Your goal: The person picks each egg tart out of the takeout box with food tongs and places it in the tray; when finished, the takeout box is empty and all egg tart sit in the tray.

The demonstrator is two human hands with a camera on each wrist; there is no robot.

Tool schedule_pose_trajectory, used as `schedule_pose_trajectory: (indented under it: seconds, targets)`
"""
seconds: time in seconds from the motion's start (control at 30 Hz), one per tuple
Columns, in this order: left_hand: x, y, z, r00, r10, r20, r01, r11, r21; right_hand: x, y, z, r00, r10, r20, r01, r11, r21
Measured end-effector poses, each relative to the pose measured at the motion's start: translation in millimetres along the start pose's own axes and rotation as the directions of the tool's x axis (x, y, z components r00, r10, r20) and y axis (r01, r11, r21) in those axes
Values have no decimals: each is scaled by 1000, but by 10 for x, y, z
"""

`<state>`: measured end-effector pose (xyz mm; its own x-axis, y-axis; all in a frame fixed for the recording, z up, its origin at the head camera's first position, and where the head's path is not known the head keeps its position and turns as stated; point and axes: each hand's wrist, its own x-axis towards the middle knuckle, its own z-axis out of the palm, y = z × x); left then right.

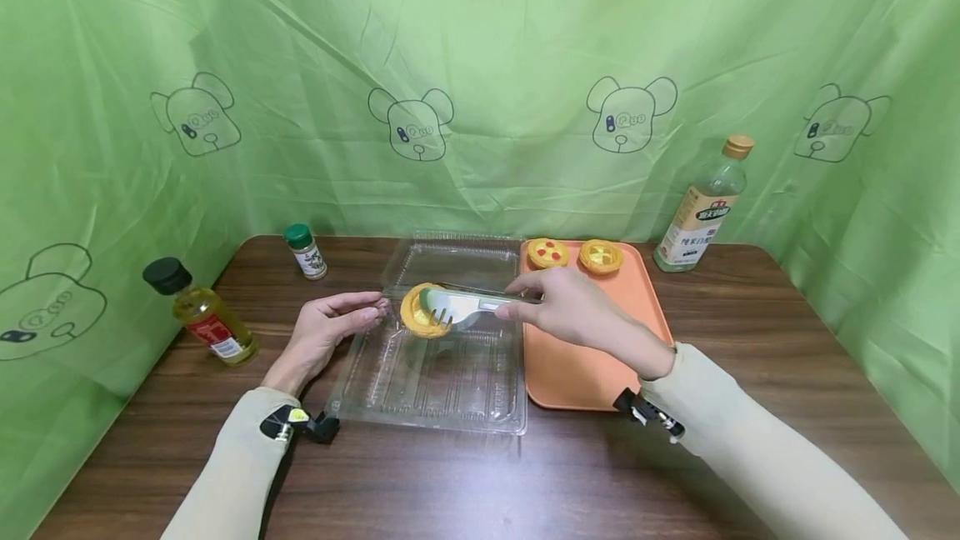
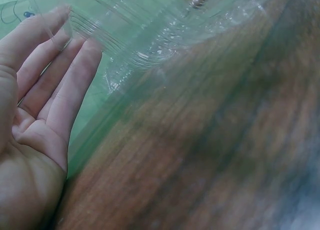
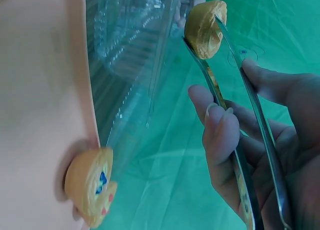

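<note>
My right hand [image 1: 573, 307] holds metal food tongs [image 1: 461, 305] between thumb and fingers. Gripped in the tong tips is a yellow egg tart [image 1: 412, 312], lifted above a clear plastic container [image 1: 450, 373]. In the right wrist view the tart [image 3: 200, 30] sits sideways between the two tong arms [image 3: 256, 110]. My left hand [image 1: 322, 336] pinches the container's left edge with thumb and fingertips; the left wrist view shows the thin plastic [image 2: 115, 35] at those fingertips. The container's lid [image 1: 457, 261] lies folded back behind its base.
An orange tray [image 1: 570, 377] right of the container bears a tart with red dots [image 1: 547, 253] and another tart [image 1: 600, 257]. A tall clear bottle [image 1: 701, 215] stands back right. To the left are a green-capped shaker [image 1: 306, 252] and an oil bottle [image 1: 213, 319].
</note>
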<state>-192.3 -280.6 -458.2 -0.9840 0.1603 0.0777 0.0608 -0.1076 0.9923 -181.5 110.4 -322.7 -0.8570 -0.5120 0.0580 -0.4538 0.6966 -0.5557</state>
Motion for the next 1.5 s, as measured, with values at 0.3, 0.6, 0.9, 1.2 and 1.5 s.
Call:
schedule_pose_trajectory:
  seconds: [0.3,0.6,0.9,1.2,1.5]
  targets:
    - [-11,0,2,1000,8,14,-8,1000,3,-184,190,-175,998,37,-53,-35,999,36]
    - [-2,-7,-17,1000,8,18,-8,1000,18,-447,440,-371,991,107,-84,-102,992,68]
    - [-10,-7,-30,1000,12,19,-13,999,34,-667,668,-517,975,197,-99,-185,976,113]
    - [5,8,-10,1000,4,11,-5,1000,20,-868,945,-655,953,256,-159,-241,964,109]
    - [-13,0,-7,1000,1,7,-1,1000,13,-1007,1264,-694,938,301,-172,-274,947,164]
